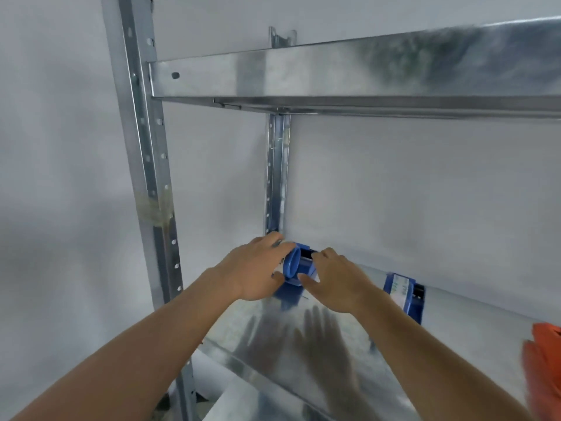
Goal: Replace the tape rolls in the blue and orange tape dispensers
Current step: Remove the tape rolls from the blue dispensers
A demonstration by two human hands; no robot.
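- Hands both sit on one blue tape dispenser at the far left corner of the lower metal shelf, close to the rear upright.
- Left hand cups the dispenser's left end, where a round blue hub faces left; its fingers are curled around that end and clamped on it.
- Right hand presses the dispenser's right side; thumb and fingers touch the body, but whether they pinch it or merely steady it cannot be told.
- Dispenser lies directly between the two hands; judged from the hub, its roll axis runs left to right, so the roll would likely come off toward the left hand, which is nearer that end.
- Second blue dispenser stands further right on the same shelf, well apart from both hands and untouched.
- Orange object shows at the near right edge, blurred; probably the orange dispenser, not confirmed.
- Upper shelf overhangs the work area.
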